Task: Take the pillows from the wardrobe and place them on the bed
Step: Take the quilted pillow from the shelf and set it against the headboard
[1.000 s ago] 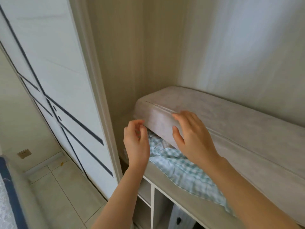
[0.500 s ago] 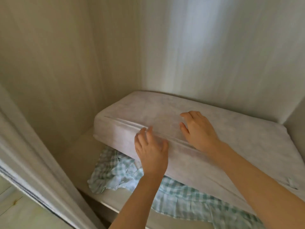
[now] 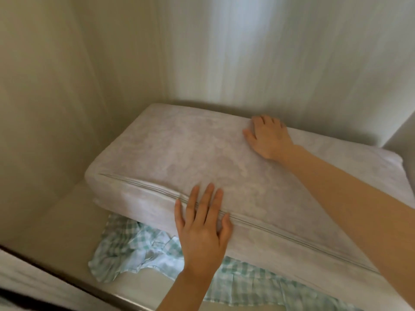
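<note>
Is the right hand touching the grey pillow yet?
Touching. The head view shows the right hand lying palm-down on the grey pillow at its far edge, no gap visible.

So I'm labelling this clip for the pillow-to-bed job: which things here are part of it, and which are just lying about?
Part of the job:
- large pale grey zip-covered pillow on the wardrobe shelf
- left hand, flat on its front edge
- right hand, flat on its far top

Just lying about:
- crumpled green-and-white checked cloth, partly under the pillow
</note>
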The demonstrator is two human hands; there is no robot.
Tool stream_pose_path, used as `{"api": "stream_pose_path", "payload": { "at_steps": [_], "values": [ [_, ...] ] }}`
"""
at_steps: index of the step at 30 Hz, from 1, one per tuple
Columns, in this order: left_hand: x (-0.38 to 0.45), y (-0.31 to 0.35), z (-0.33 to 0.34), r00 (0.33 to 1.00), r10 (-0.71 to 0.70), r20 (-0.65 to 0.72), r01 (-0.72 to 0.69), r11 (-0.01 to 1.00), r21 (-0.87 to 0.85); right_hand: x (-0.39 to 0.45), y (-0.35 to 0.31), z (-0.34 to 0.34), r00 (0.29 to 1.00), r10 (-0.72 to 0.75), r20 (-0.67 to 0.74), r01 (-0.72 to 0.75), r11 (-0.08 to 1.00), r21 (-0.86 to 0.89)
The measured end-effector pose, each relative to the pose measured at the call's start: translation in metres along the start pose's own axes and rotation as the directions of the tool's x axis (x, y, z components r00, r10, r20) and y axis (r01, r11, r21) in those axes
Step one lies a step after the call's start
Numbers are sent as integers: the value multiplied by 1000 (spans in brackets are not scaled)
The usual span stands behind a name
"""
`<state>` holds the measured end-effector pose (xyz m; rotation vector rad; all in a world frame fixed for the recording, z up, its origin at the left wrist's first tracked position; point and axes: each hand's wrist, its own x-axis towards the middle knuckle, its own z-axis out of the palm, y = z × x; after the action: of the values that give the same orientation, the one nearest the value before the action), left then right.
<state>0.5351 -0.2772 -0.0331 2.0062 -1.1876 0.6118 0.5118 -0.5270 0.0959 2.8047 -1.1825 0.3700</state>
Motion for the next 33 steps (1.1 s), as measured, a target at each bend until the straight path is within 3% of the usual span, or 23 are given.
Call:
{"api": "stream_pose_path", "payload": {
  "at_steps": [3, 6, 17, 19, 22, 25, 28, 30, 33],
  "values": [
    [3, 1, 0, 1000, 5, 2, -5, 1000, 7, 8, 3, -4, 986, 135, 98, -139, 990, 34],
    [4, -1, 0, 1000, 18, 4, -18, 1000, 20, 3, 8, -1, 975, 160, 154, -170, 984, 56],
    [-44, -13, -9, 998, 54, -10, -54, 999, -4, -30, -3, -37, 990, 58, -127, -58, 998, 5],
    [-48, -14, -15, 999, 47, -13, -48, 999, -12, -35, -2, -57, 992, 49, -116, -50, 999, -7],
    [-58, -10, -28, 1000, 5, 26, -5, 1000, -14, -60, -6, -74, 996, 26, -91, -26, 1000, -1],
    [-72, 9, -44, 992, -109, 57, 113, 990, -86, -95, -14, -87, 972, -48, -230, 40, 999, -37],
    [-69, 42, -67, 931, -361, 59, 364, 904, -225, -129, -25, -109, 948, -92, -306, 96, 995, -4],
    [-55, 71, -89, 849, -517, 111, 513, 756, -406, -155, -32, -122, 939, -109, -327, 128, 991, 36],
    [-25, 111, -125, 807, -556, 198, 549, 582, -600, -199, -45, -136, 924, -147, -354, 186, 980, 77]
  ]
}}
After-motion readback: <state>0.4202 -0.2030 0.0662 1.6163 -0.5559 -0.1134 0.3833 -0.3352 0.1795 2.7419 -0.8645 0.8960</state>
